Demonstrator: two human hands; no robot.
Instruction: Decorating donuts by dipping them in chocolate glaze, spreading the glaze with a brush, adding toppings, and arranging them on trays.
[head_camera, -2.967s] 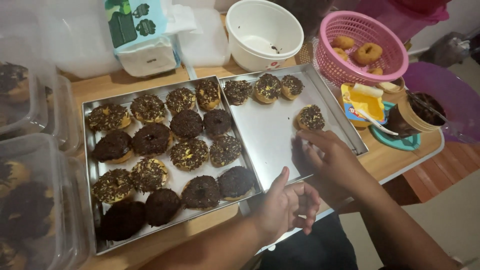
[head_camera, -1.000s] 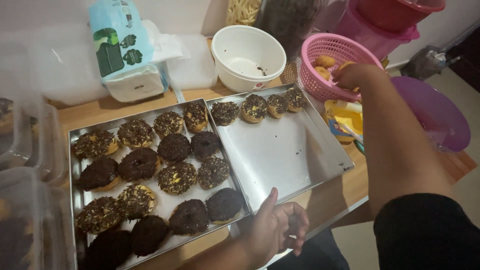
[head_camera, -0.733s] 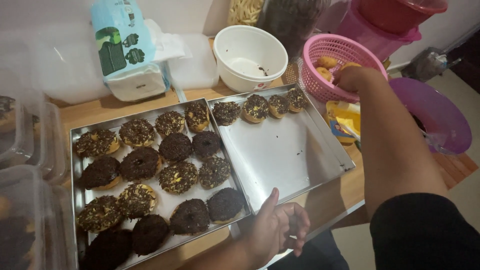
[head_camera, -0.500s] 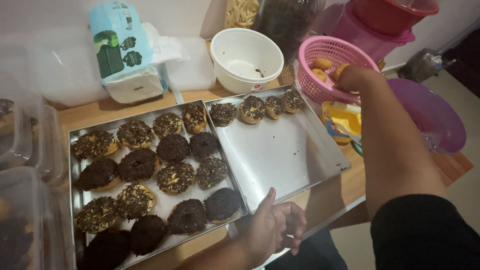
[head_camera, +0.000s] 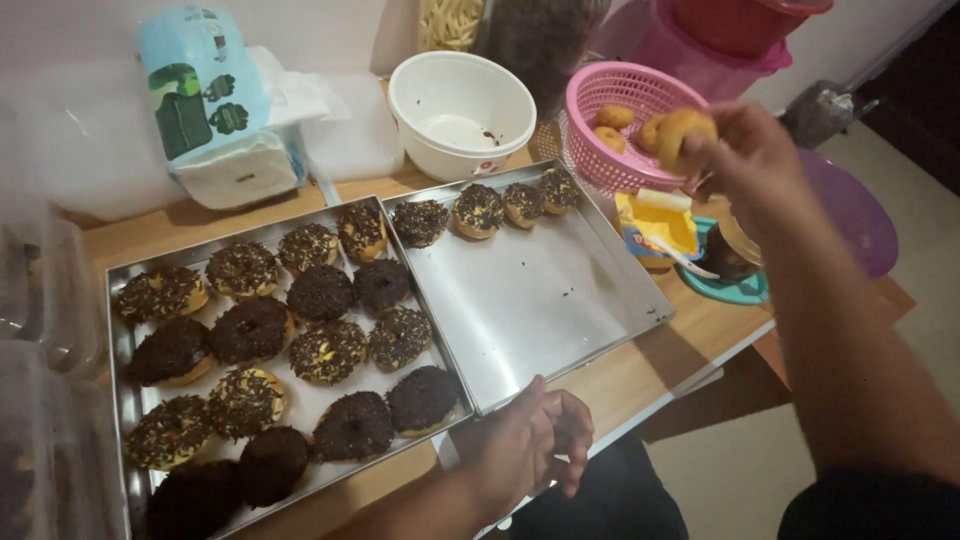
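The right hand (head_camera: 745, 150), at the upper right of the frame, had its fingers closed around a plain golden doughnut (head_camera: 683, 132), held just above the rim of the pink basket (head_camera: 610, 105) where a few more plain ones lay. The left hand (head_camera: 530, 445), at the bottom centre, rested loosely curled and empty at the near edge of the right-hand metal tray (head_camera: 540, 300) — touching the table edge there, holding nothing.

That right tray was mostly bare, with only four sprinkled doughnuts (head_camera: 480, 207) in a row along its far edge. The left tray (head_camera: 125, 330) was packed with chocolate-topped doughnuts. A white bowl (head_camera: 460, 110) stood behind the trays, and a yellow tub (head_camera: 655, 225) with a white spreader sat right of centre, beside a dark jar on a teal lid.

To handle this well, I judged the grip should stay on the doughnut's sides, light enough not to dent the crumb, lifting clear of the basket rim. The left hand looked well placed to steady the tray — a slide on the wooden table (head_camera: 170, 230) seemed the likeliest mishap.
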